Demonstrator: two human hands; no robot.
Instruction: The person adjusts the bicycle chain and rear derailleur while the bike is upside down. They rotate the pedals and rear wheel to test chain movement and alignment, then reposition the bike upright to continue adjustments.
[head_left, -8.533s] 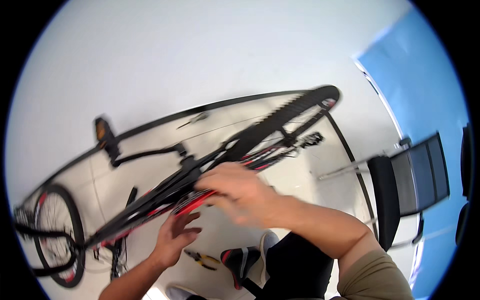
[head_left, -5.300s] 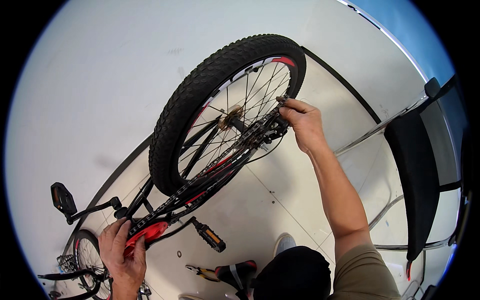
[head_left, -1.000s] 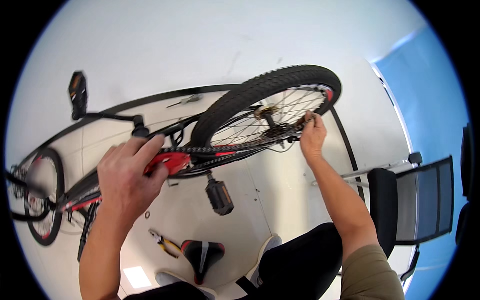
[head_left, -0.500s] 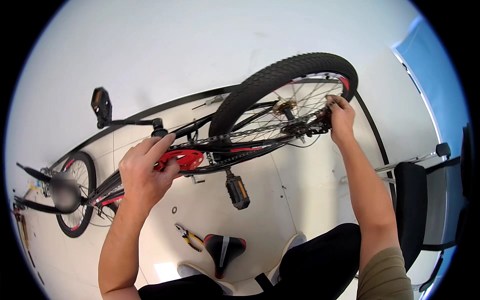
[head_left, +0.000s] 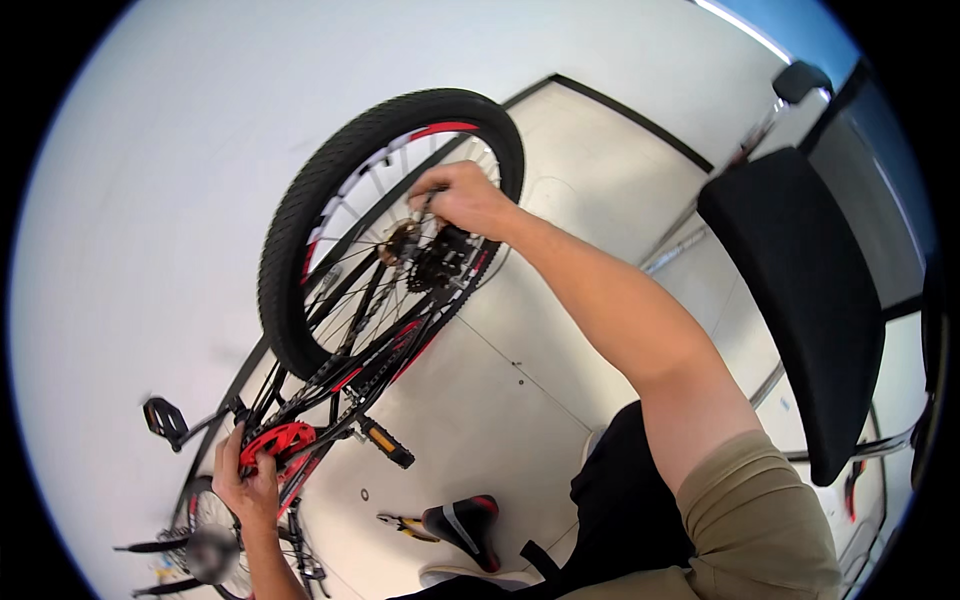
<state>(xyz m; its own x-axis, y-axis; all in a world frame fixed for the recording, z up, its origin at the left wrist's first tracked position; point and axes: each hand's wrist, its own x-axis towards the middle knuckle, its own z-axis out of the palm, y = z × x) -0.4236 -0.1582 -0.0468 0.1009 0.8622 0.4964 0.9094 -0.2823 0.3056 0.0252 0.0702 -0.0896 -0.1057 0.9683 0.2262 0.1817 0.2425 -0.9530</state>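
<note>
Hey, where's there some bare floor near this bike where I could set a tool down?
Bare pale floor lies between the rear wheel and the black chair, and below the pedal. It is crowded by the pliers and the shoe, and around the red chainring at the left hand.

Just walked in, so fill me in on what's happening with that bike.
A person is working on a bicycle that seems to be turned upside down on a pale floor. The right hand is at the rear wheel, fingers on the gear and derailleur parts near the hub. The left hand grips the red chainring by the pedal. Pliers lie on the floor near a black and red saddle, and a black chair stands to the right.
</note>
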